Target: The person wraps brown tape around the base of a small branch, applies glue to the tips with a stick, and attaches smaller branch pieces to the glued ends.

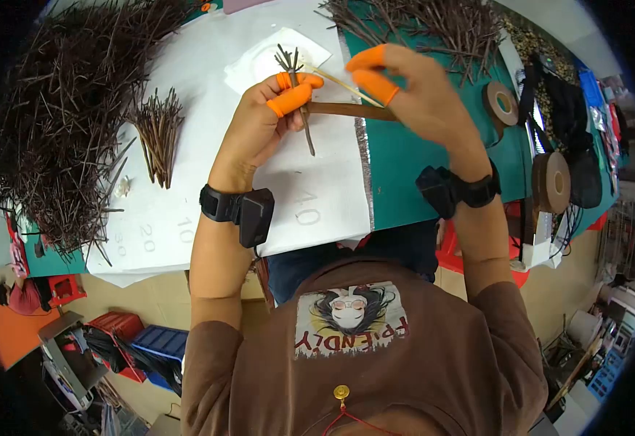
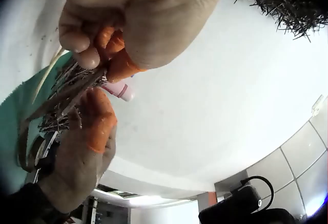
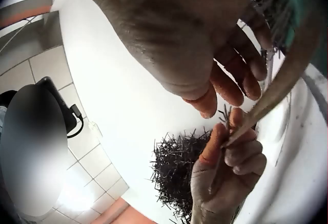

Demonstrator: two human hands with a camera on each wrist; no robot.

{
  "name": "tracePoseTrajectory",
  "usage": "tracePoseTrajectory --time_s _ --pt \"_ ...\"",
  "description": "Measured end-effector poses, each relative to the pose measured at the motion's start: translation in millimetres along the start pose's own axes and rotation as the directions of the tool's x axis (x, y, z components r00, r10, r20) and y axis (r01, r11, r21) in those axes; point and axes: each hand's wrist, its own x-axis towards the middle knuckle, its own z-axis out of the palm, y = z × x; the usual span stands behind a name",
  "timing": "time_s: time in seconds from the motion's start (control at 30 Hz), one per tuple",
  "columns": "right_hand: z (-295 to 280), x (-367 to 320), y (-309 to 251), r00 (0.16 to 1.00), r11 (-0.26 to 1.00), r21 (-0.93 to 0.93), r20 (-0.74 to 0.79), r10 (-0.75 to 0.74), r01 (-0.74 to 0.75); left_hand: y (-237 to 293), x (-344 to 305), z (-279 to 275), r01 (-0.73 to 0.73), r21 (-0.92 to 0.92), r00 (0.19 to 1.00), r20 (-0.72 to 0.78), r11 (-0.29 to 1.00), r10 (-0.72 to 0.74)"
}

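White paper (image 1: 259, 196) marked with numbers covers part of a green tabletop (image 1: 434, 196). Over the paper, the left hand (image 1: 256, 123) pinches a branched twig (image 1: 305, 129) between its orange-covered thumb and forefinger, the forked tips rising above the grip and the bare stem running down past the palm. One end of a brown tape strip (image 1: 346, 110) meets the stem at those fingers, and the strip stretches across toward the right hand (image 1: 430, 98). That hand hovers over the green surface, apart from the twig, its fingers loosely bent, with a narrow gap between the orange-covered thumb and forefinger. A thin pale stick (image 1: 339, 83) slants between the two hands; whether anything holds it, I cannot tell. Beyond the left fingertips lies a white sheet (image 1: 317, 54). Farther out, a standing-shaped bundle of twigs (image 1: 159, 145) rests left of the left hand, beside a large dark twig heap (image 1: 56, 131). Two tape rolls (image 1: 501, 104) are to the right of the right hand.
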Motion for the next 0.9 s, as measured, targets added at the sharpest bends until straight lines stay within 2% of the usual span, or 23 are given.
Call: tracePoseTrajectory --time_s 0.1,0.23,0.43,0.53,0.7,0.8,0.9 --pt "23.9 -0.2 4.0 0.980 0.971 0.199 0.171 0.099 -0.133 -1.0 -0.9 -1.1 -0.021 0.006 0.999 -0.046 1.000 0.022" --pt "39.7 1.0 15.1 0.928 0.892 0.363 0.346 0.138 -0.268 -1.9 -0.5 -2.7 -0.019 0.043 0.999 -0.045 0.999 0.021" --pt "43.0 1.7 12.9 0.900 0.809 0.444 0.373 0.225 -0.386 -0.7 0.4 1.1 0.012 0.024 0.999 -0.046 1.000 -0.011" --pt "46.1 0.7 15.3 0.904 0.797 0.453 0.339 0.260 -0.399 -0.1 -0.3 3.6 0.028 -0.009 0.998 -0.047 1.000 -0.029" --pt "49.9 -3.7 17.3 0.886 0.761 0.478 0.369 0.280 -0.439 -2.2 0.2 6.3 0.041 -0.044 0.997 -0.067 0.998 -0.044" --pt "48.1 -3.2 11.4 0.889 0.715 0.535 0.345 0.300 -0.449 -5.7 2.1 2.3 0.062 0.044 0.996 -0.063 0.997 -0.059" --pt "51.5 -5.2 13.2 0.876 0.672 0.566 0.362 0.319 -0.478 -5.4 0.7 4.9 0.081 0.110 0.990 -0.120 0.991 -0.068"
